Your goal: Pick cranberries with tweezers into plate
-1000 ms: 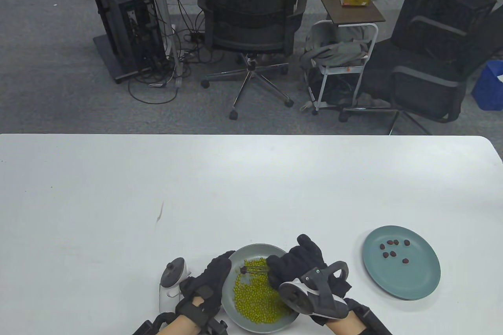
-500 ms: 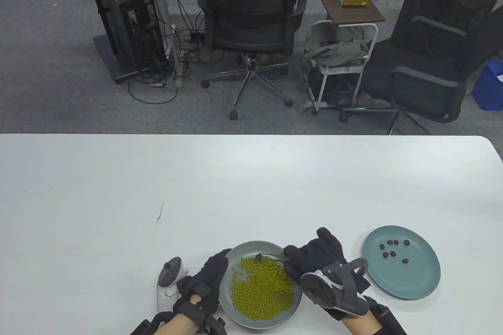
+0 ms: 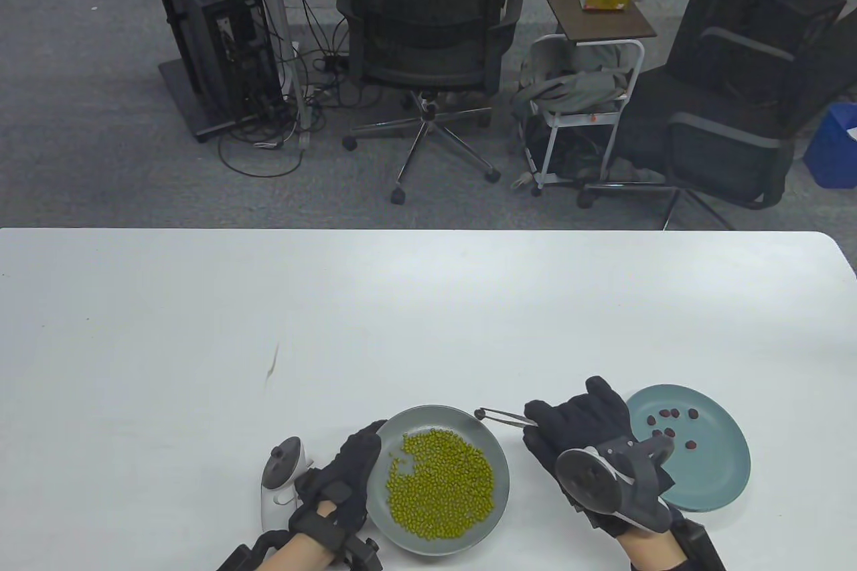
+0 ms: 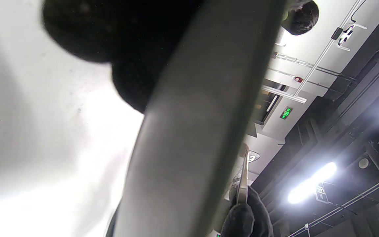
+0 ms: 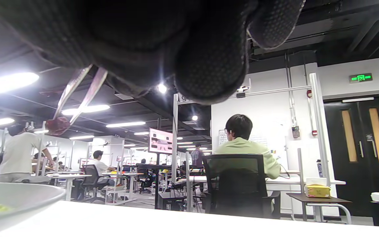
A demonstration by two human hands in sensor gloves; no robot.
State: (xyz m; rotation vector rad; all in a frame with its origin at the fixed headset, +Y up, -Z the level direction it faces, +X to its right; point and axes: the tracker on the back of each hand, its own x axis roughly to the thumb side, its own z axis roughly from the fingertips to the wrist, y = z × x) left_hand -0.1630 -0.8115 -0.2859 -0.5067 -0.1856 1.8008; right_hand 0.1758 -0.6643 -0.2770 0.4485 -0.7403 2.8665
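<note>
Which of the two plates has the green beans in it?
The grey plate by the left hand; the blue plate on the right holds only cranberries.

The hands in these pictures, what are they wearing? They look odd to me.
Both the left hand and right hand wear black fabric gloves with a dotted texture on the fingertips. Each carries a tracker strapped to its back: a white and grey one with a round disc on the left, a grey ringed one on the right. Bare skin shows at both wrists.

left hand flat, right hand pinching
</note>
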